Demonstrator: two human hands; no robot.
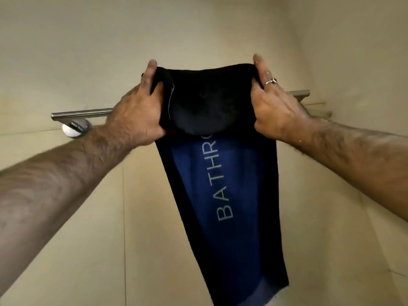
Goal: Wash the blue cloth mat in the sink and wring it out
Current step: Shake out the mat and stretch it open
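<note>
Presently, one blue cloth mat with black borders and pale lettering [223, 195] draped over one metal wall rail [81, 113], two hands, left hand [138, 111] and right hand [277, 107], each gripping its folded top edge, one ring [271, 81] on right hand.

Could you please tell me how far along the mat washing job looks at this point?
Washing and wringing look finished: no sink is in view, and the blue cloth mat hangs flat, not twisted. In hand: the left hand and right hand, its skin wet, each grip a top corner, holding the mat in front of the towel rail. Left, probably: draping it over the rail and letting go.
</note>
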